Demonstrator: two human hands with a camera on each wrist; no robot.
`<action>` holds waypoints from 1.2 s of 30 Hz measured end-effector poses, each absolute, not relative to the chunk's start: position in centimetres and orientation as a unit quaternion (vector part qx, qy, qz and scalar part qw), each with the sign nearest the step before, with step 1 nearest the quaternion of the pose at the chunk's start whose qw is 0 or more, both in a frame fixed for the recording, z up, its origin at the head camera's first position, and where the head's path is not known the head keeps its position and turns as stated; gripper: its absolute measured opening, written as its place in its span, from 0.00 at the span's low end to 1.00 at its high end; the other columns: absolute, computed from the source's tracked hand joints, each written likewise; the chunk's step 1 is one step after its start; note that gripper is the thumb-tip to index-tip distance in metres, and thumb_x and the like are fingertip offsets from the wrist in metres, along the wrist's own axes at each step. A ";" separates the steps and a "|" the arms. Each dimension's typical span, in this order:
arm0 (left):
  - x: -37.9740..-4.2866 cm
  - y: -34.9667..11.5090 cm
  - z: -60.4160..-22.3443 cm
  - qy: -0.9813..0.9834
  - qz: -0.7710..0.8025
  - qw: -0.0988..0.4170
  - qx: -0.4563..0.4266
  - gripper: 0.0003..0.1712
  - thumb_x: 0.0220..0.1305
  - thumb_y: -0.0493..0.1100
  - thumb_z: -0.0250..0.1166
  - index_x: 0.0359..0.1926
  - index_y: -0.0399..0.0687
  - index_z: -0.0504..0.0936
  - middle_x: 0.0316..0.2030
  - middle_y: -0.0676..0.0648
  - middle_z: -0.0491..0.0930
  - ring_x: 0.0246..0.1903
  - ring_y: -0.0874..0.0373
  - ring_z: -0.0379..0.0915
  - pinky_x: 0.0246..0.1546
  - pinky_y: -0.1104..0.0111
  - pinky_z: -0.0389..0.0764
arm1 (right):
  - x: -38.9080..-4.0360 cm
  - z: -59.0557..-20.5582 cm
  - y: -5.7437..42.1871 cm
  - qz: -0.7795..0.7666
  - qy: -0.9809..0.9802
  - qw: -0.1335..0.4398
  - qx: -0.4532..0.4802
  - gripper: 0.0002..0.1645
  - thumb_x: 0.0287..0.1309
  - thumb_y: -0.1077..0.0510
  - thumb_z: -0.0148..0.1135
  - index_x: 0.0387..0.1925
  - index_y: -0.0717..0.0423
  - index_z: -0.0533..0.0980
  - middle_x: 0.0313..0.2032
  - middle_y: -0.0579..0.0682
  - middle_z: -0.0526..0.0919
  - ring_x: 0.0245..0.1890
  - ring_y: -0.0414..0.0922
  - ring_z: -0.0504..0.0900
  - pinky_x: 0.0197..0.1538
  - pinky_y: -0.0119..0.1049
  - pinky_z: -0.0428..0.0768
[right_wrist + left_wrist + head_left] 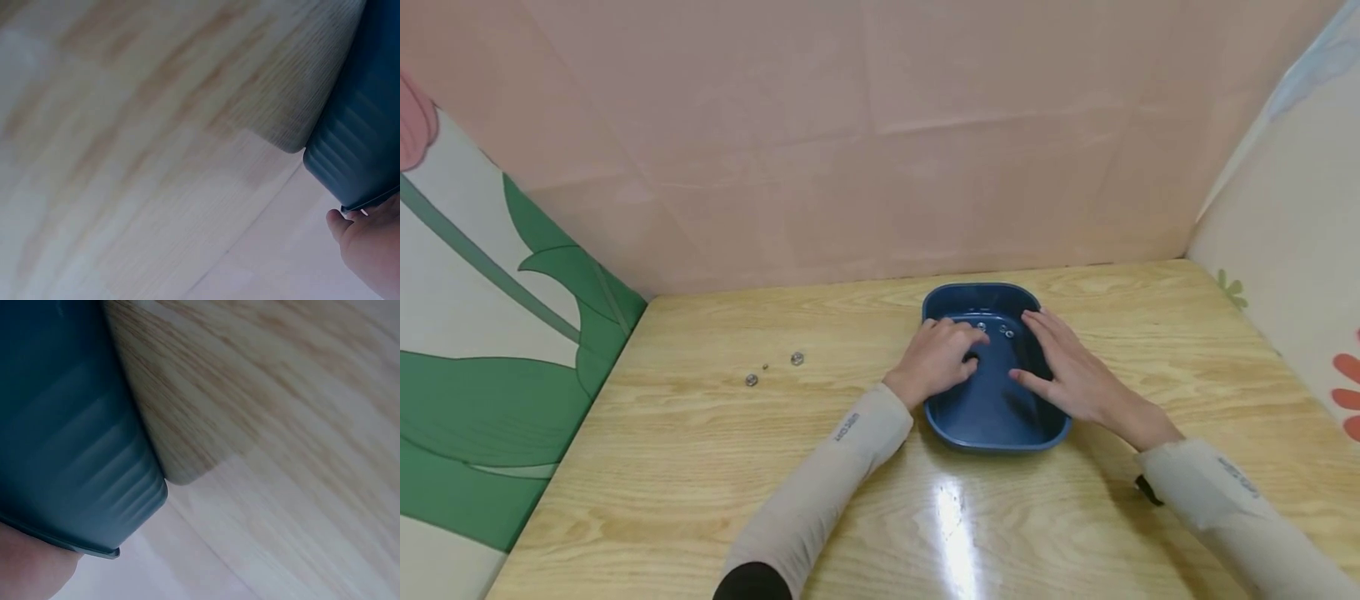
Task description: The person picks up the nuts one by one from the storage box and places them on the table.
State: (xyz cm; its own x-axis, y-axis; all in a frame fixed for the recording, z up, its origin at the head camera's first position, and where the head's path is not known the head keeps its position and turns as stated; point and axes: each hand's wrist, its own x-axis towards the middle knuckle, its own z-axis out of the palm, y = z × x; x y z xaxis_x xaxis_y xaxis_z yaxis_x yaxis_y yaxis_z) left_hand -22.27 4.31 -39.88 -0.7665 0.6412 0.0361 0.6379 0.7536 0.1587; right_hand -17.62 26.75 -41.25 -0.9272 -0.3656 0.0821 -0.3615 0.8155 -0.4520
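A deep blue plastic basin with rounded corners stands on the wooden table. My left hand reaches over its left rim, fingers loosely bent, with a gap between index finger and thumb. At the right rim, my right hand lies with its fingers fairly straight and the thumb spread over the inside. Several small round silvery metal pieces lie on the basin floor near its far end. Both wrist views show mostly the basin's ribbed outer wall, with part of each hand at the rim.
On the table, left of the basin, lie a round metal piece, another like it and a tiny one between them. A pinkish cloth wall closes the back. Printed panels stand at both sides.
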 end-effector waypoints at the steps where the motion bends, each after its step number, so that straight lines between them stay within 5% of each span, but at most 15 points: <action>1: -22.3 4.3 -39.9 0.937 0.078 0.012 0.341 0.20 0.70 0.50 0.63 0.62 0.59 0.80 0.59 0.55 0.80 0.55 0.57 0.74 0.55 0.63 0.71 | -17.7 -41.2 26.8 -0.236 0.953 0.007 -0.192 0.54 0.66 0.41 0.60 0.77 0.65 0.46 0.76 0.67 0.48 0.77 0.63 0.41 0.70 0.69 0.52; 36: -22.3 5.0 -40.3 0.940 -0.030 0.038 0.337 0.20 0.70 0.49 0.63 0.62 0.65 0.81 0.54 0.59 0.82 0.44 0.60 0.72 0.44 0.65 0.64 | -17.7 -41.5 26.7 -0.229 0.955 0.015 -0.185 0.55 0.66 0.40 0.60 0.77 0.65 0.45 0.76 0.68 0.48 0.77 0.63 0.40 0.70 0.69 0.51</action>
State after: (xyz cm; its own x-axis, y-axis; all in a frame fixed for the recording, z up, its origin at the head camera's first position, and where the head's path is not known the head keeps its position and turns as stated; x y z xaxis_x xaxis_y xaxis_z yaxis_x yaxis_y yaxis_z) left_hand -22.26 5.02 -40.26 -0.7701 0.6311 -0.0928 0.6358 0.7712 -0.0311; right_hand -17.72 26.66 -41.45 -0.9308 -0.3613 0.0559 -0.3475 0.8264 -0.4431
